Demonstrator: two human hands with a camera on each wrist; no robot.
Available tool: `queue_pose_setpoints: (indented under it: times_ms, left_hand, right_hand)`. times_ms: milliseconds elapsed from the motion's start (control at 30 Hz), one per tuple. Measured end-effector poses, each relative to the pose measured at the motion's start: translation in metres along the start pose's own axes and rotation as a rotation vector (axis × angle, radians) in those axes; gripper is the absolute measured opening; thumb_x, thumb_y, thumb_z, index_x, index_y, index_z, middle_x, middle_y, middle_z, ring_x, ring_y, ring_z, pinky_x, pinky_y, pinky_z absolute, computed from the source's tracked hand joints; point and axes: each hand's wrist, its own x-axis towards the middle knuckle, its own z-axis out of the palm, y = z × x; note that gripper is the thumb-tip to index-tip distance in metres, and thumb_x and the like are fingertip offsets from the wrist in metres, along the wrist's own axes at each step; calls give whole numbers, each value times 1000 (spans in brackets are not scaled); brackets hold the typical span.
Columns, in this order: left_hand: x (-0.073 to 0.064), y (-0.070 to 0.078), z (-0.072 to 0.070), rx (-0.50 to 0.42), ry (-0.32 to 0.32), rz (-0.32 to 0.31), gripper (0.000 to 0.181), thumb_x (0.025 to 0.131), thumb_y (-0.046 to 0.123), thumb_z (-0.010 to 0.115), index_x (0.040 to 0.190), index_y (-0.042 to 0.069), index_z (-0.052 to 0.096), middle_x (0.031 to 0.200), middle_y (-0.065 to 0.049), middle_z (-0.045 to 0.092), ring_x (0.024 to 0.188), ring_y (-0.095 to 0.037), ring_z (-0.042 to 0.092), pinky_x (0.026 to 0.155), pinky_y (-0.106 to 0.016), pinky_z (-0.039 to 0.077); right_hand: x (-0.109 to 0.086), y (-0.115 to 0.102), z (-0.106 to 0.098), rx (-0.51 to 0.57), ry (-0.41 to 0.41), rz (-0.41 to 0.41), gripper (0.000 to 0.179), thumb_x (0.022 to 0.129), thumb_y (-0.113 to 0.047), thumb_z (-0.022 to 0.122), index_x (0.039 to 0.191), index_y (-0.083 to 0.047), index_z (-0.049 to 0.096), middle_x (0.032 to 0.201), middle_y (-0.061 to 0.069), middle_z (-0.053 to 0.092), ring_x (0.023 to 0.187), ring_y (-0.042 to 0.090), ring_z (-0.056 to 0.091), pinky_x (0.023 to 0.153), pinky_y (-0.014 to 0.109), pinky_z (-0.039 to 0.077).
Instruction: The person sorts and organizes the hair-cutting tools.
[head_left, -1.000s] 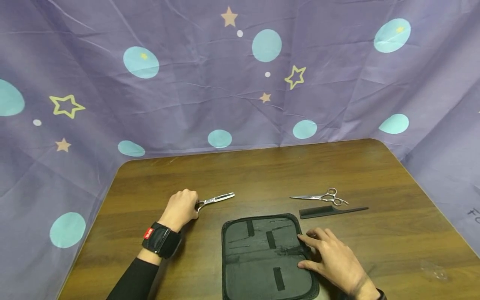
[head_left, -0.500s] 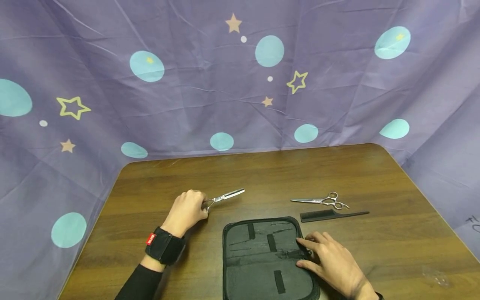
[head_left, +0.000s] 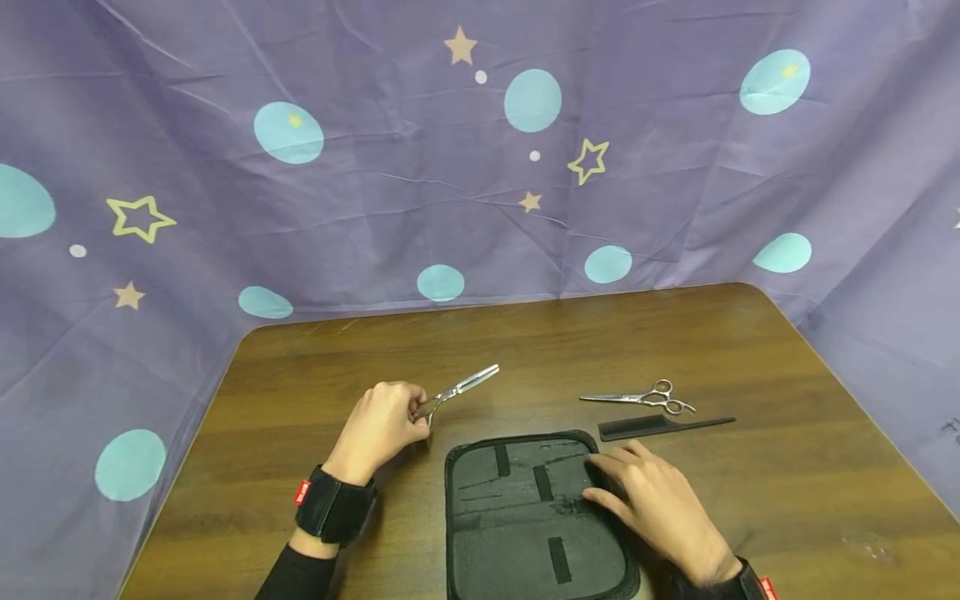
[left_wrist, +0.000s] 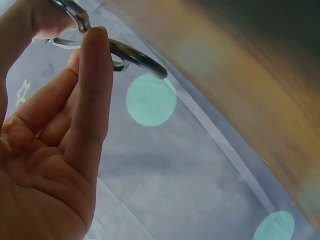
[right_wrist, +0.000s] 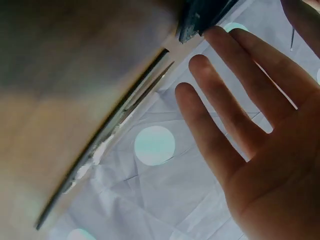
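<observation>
My left hand (head_left: 378,427) holds a pair of silver thinning scissors (head_left: 474,380) by the handles, blades pointing away to the right and tilted up. In the left wrist view, thumb and fingers pinch the scissors' finger rings (left_wrist: 137,60). A black zip case (head_left: 517,558) lies spread flat, with elastic loops on its inside. My right hand (head_left: 663,508) is over the case's right edge, and its fingers (right_wrist: 215,105) are straight and spread in the right wrist view. Whether those fingertips touch the case is hard to tell.
Beyond the right hand lie silver hair scissors (head_left: 637,397) and a black tail comb (head_left: 637,427) on the wooden table (head_left: 375,350). A small clear plastic piece (head_left: 868,546) rests at the right. A patterned purple cloth (head_left: 360,208) hangs behind the table.
My left hand has moved right with the thinning scissors, and their blades now angle more upward. The right hand has shifted slightly up and left over the case's edge.
</observation>
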Motion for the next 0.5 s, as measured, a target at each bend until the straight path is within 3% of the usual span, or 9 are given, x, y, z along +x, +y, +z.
queue_pose_setpoints:
  times_ms: [333, 500]
  left_hand:
    - [-4, 16, 2, -93, 20, -12, 15, 70, 1, 76, 82, 8, 70, 69, 6, 60, 61, -4, 52, 57, -23, 47]
    - [-4, 23, 5, -154, 29, -25, 18, 70, 0, 78, 85, 6, 71, 70, 5, 63, 61, -1, 54, 57, -20, 49]
  right_hand:
    - [35, -7, -8, 15, 46, -92, 40, 82, -36, 80, 112, -10, 75, 104, -1, 73, 97, 18, 65, 80, 36, 57]
    - [44, -8, -10, 35, 28, -103, 39, 84, -37, 78, 113, -11, 75, 104, -1, 73, 99, 19, 66, 84, 38, 57]
